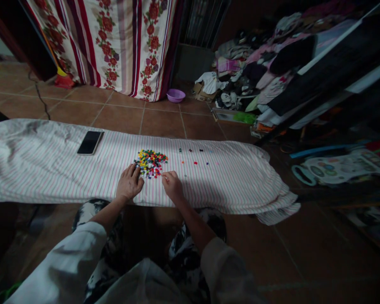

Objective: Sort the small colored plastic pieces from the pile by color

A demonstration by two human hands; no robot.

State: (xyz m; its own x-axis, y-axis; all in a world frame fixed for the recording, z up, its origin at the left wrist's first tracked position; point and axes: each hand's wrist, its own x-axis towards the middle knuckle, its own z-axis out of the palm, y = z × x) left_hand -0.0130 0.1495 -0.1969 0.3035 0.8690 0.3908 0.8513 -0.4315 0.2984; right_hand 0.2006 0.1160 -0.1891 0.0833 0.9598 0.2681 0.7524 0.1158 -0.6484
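Observation:
A heap of small multicoloured pieces [151, 161], like beads or tiny bricks, lies on the striped cloth [234, 181] in front of me. My left hand [129, 182] rests flat at the heap's lower left edge, fingers stretched out and touching it. At the lower right edge, my right hand [172, 185] has thumb and forefinger pinched together; whether a piece is between them is too small to tell. To the right, single pieces lie apart in loose rows, among them a red piece [195, 163], an orange piece [183, 162] and a dark piece [201, 150].
A phone [90, 142] lies on the cloth at the left. Beyond, on the tiled floor, are a purple basin [176, 96], a floral curtain [120, 46] and a red dustpan [64, 80]. Piled clothes [250, 63] fill the back right.

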